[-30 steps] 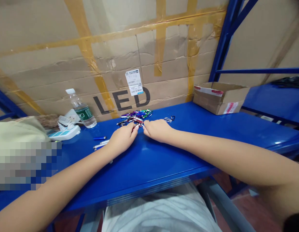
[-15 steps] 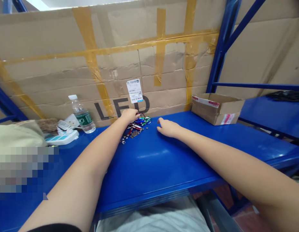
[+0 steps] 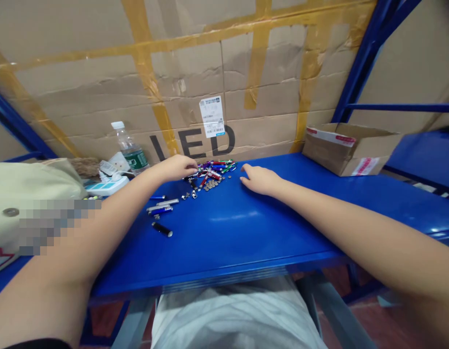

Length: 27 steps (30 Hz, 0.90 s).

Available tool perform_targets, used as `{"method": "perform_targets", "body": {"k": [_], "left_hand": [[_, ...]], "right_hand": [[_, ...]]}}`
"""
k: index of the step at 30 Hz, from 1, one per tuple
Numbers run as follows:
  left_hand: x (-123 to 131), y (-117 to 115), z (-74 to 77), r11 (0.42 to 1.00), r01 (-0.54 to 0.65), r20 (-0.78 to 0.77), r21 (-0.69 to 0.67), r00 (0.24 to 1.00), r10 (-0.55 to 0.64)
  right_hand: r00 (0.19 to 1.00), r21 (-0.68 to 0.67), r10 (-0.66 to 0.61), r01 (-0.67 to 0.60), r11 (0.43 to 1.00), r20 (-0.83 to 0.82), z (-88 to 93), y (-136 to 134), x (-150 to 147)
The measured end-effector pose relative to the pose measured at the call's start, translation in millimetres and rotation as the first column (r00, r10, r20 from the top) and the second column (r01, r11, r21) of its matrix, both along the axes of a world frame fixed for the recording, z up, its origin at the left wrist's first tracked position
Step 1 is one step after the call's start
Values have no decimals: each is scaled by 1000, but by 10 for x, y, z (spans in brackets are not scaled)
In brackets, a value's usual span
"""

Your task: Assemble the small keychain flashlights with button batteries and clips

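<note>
A pile of slim, shiny coloured metal tubes (image 3: pixel 219 167), like small penlights, lies against the cardboard at the back of the blue table (image 3: pixel 224 232). My left hand (image 3: pixel 176 168) is at the pile's left edge, its fingers curled down; whatever is in them is hidden. To the right of the pile, my right hand (image 3: pixel 259 180) hovers or rests low with thumb and fingers apart, holding nothing visible. Small round button cells (image 3: pixel 211 184) lie in front of the tubes, beside small metal clips (image 3: pixel 190 195). Nearer me are silver and blue tubes (image 3: pixel 161 209) and a black tube (image 3: pixel 162 229).
At the left stand a water bottle (image 3: pixel 133 154), a white power strip (image 3: pixel 110 186) and a pale green bag (image 3: pixel 35 182). An open cardboard box (image 3: pixel 349 148) sits at the back right. Behind rises a taped cardboard sheet (image 3: pixel 268 131), with blue rack posts (image 3: pixel 362 63) beside it.
My left hand has drawn back leftward from over the pile, uncovering loose tubes nearer me. My right hand stays about where it was. The view has tilted down.
</note>
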<state>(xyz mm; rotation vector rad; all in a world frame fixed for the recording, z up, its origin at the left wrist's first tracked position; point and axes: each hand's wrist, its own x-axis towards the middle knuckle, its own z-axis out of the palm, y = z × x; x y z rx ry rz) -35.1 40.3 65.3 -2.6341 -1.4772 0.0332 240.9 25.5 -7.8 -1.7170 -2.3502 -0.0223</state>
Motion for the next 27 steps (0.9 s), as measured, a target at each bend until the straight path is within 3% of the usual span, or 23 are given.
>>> {"method": "perform_targets", "body": {"k": [4, 7, 10, 13, 17, 27], "left_hand": [[-417, -459, -42, 979, -113, -94, -169, 991, 98], [-593, -605, -100, 957, -161, -84, -241, 986, 145], [-627, -608, -122, 958, -189, -100, -216, 980, 171], [-601, -592, -124, 961, -171, -95, -216, 984, 153], [-586, -600, -165, 955, -126, -30, -269, 992, 123], [-551, -587, -257, 968, -130, 25, -215, 990, 139]], "right_hand": [[999, 58, 23, -25, 998, 41, -33, 7, -39], [988, 184, 118, -135, 974, 101, -62, 10, -96], [943, 201, 296, -322, 925, 150, -103, 36, -138], [904, 136, 409, -424, 895, 128, -138, 73, -147], [894, 82, 437, -445, 892, 100, -152, 97, -136], [862, 155, 506, -500, 852, -1, -175, 141, -115]]}}
